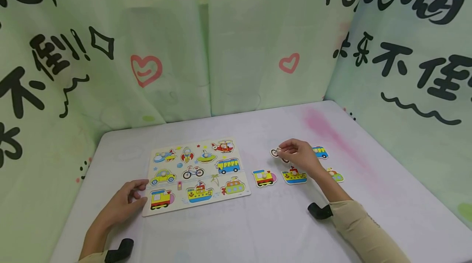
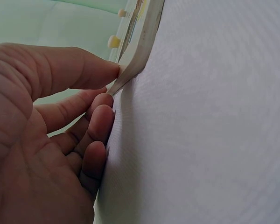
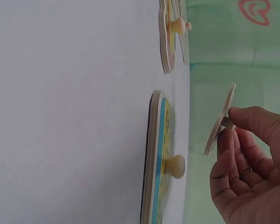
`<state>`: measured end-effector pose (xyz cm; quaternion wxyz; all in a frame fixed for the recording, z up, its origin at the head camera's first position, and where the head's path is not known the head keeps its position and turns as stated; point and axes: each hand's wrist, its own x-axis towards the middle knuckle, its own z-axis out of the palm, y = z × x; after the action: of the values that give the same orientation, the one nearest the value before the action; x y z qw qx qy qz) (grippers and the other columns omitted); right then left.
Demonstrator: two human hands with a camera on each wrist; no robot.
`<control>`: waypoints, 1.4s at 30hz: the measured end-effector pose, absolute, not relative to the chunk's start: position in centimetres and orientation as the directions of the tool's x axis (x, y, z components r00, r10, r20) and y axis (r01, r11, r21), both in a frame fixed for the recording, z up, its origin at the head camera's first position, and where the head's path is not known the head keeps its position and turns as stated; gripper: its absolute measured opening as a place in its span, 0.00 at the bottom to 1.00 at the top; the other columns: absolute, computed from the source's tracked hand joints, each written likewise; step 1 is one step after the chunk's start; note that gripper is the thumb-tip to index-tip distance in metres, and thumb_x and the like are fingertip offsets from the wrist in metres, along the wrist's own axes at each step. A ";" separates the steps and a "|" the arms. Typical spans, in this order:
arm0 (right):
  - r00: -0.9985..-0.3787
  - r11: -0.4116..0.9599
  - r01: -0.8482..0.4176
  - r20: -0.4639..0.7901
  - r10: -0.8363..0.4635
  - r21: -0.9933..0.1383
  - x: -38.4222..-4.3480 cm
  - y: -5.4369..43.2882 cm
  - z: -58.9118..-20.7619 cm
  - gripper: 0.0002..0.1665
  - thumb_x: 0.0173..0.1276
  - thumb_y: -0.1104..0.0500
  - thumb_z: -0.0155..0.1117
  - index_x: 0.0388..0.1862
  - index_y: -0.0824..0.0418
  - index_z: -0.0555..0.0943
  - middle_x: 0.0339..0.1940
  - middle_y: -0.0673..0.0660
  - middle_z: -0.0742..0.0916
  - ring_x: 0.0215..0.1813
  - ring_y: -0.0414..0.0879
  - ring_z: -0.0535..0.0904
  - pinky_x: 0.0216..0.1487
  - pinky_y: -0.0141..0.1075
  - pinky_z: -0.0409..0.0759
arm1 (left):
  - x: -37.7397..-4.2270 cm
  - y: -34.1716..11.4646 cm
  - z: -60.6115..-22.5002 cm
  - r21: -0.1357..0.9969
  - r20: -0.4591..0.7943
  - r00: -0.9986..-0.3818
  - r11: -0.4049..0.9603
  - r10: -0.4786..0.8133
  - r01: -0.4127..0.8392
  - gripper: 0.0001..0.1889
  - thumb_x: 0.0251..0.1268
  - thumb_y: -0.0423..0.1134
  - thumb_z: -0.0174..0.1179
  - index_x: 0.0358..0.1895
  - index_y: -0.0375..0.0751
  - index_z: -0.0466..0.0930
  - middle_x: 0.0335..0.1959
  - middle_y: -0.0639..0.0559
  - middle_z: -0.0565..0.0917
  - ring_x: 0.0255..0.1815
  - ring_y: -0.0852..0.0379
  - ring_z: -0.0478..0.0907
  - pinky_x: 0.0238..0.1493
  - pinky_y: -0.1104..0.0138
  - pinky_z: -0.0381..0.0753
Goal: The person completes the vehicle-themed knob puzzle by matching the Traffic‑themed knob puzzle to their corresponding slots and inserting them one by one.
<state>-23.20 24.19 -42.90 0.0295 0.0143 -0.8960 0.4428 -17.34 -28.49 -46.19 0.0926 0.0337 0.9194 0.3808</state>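
On the left of the table lies a wooden knob puzzle board [image 1: 182, 207] printed with vehicles. My left hand [image 1: 123, 202] is at its left edge; the thumb and index fingertip touch the edge and the other fingers bend loosely. My right hand [image 1: 299, 157] holds a bicycle puzzle piece [image 1: 274, 153], pinching its knob [image 3: 227, 123] between thumb and fingers. In the right wrist view the piece [image 3: 215, 134] is tilted and off the table. Below that hand are a train piece [image 1: 264, 178] and a ship piece [image 1: 294, 176].
Right of the hand lie a bus piece [image 1: 320, 152] and a submarine piece [image 1: 336, 175], both partly hidden by it. A white cloth covers the table [image 1: 206, 234], with a pink stain at the far right. Green printed curtains [image 1: 236, 50] enclose the table's back and sides.
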 end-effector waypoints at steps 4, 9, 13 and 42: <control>-0.998 0.588 -0.059 0.057 -0.022 -0.807 -23.3 22.8 -42.9 0.18 0.67 0.55 0.74 0.50 0.64 0.84 0.41 0.58 0.88 0.40 0.48 0.82 0.37 0.34 0.82 | -17.4 -28.6 -46.2 0.709 -0.145 -0.980 0.706 0.134 -0.009 0.30 0.68 0.33 0.62 0.71 0.31 0.66 0.58 0.38 0.75 0.51 0.48 0.68 0.46 0.66 0.69; -0.998 0.572 -0.067 0.055 -0.039 -0.818 -23.3 21.0 -43.0 0.15 0.67 0.57 0.74 0.48 0.64 0.84 0.40 0.57 0.88 0.40 0.49 0.82 0.38 0.33 0.81 | -17.5 -28.6 -46.3 0.708 -0.145 -0.980 0.706 0.134 -0.008 0.30 0.69 0.33 0.62 0.71 0.30 0.66 0.58 0.38 0.75 0.51 0.48 0.68 0.46 0.65 0.70; -0.996 0.566 -0.086 0.060 -0.064 -0.820 -23.5 19.3 -43.0 0.13 0.66 0.58 0.74 0.46 0.63 0.85 0.38 0.56 0.88 0.39 0.48 0.82 0.38 0.33 0.81 | -17.4 -28.6 -46.4 0.707 -0.140 -0.981 0.707 0.132 -0.006 0.29 0.68 0.33 0.63 0.71 0.30 0.67 0.57 0.38 0.75 0.51 0.48 0.69 0.46 0.65 0.70; -0.968 0.451 -0.190 0.089 -0.236 -0.872 -23.7 11.9 -43.0 0.13 0.64 0.59 0.76 0.45 0.63 0.85 0.37 0.54 0.87 0.39 0.45 0.81 0.40 0.33 0.81 | -17.3 -28.4 -46.3 0.703 -0.136 -0.982 0.711 0.128 -0.005 0.30 0.68 0.33 0.63 0.71 0.31 0.66 0.56 0.40 0.74 0.51 0.48 0.68 0.46 0.65 0.69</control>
<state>-23.74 11.86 -42.97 -0.0224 0.1252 -0.8515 0.5086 -17.31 -28.44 -46.35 0.0878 0.0335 0.9207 0.3788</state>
